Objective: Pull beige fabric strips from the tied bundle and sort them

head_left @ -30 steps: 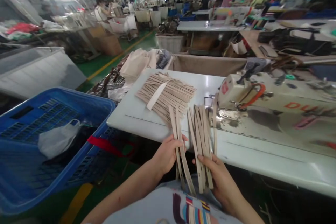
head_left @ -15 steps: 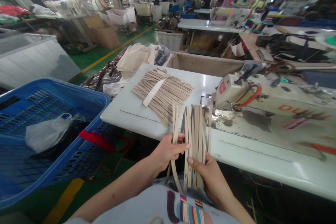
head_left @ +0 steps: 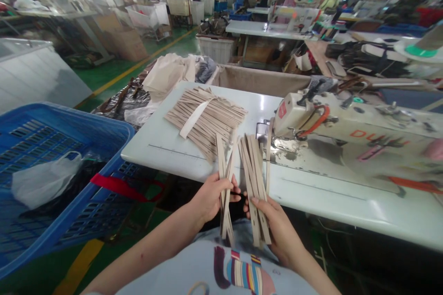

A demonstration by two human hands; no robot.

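Note:
My left hand [head_left: 209, 196] is closed round a few thin beige strips [head_left: 224, 179] held upright over my lap. Just to its right my right hand [head_left: 273, 223] grips a thicker bunch of the same beige strips [head_left: 254, 170], fanned slightly. The two bunches stand apart by a narrow gap. Both hands are at the near edge of the white table [head_left: 162, 143]. A tied bundle of beige strips [head_left: 204, 117] lies flat on the table beyond my hands, bound by a pale band.
A white sewing machine [head_left: 346, 122] stands on the table to the right. A blue plastic crate [head_left: 58, 170] with a white bag and red strap sits at the left. Beige fabric is piled behind the table. Other workers and tables fill the background.
The strips in my left hand have been drawn away from the right-hand bunch and now stand more upright. Both hands have sunk slightly and the view has shifted right.

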